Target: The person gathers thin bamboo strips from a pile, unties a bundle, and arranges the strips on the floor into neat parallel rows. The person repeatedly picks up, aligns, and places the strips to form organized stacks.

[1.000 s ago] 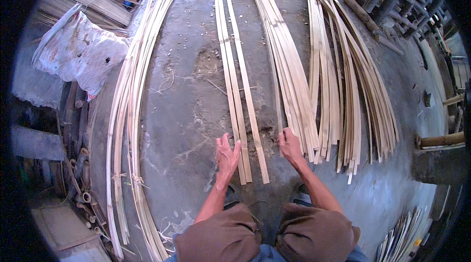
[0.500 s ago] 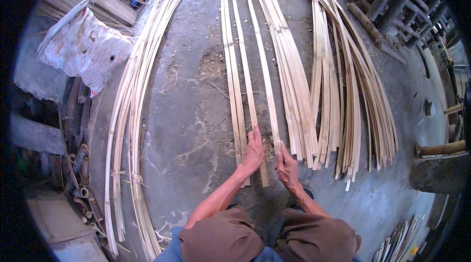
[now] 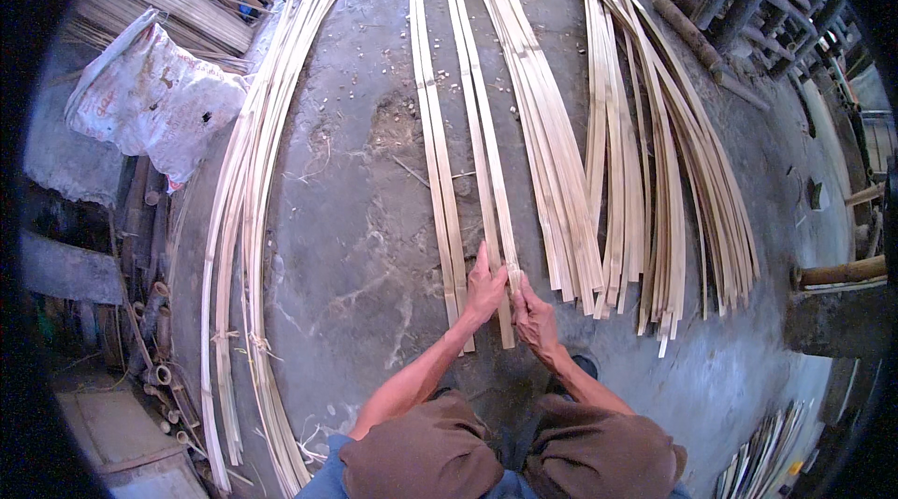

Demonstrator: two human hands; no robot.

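Two long, pale bamboo strips run side by side away from me along the floor. My left hand (image 3: 485, 293) is closed around the left one, the bamboo strip (image 3: 472, 125), its index finger lying along it; the near end sticks out below the hand. The near end of the neighbouring bamboo strip (image 3: 499, 190) is pinched between the thumb and fingers of my right hand (image 3: 536, 319). The hands are close together, almost touching. Just left lies another pair of strips (image 3: 436, 172). To the right, a fan of several bamboo strips (image 3: 552, 144) lies flat, apart from my hand.
Tied bundles of strips (image 3: 253, 172) lie on the left, near a white sack (image 3: 154, 92) and bamboo poles. More overlapping strips (image 3: 669, 200) spread on the right. A dark rack (image 3: 762, 3) stands at the far right. Short strips (image 3: 767, 452) lie at lower right.
My right hand has moved left with its strip, bringing it beside the strip in my left hand. The gap between the two strips has narrowed. My left hand keeps its hold.
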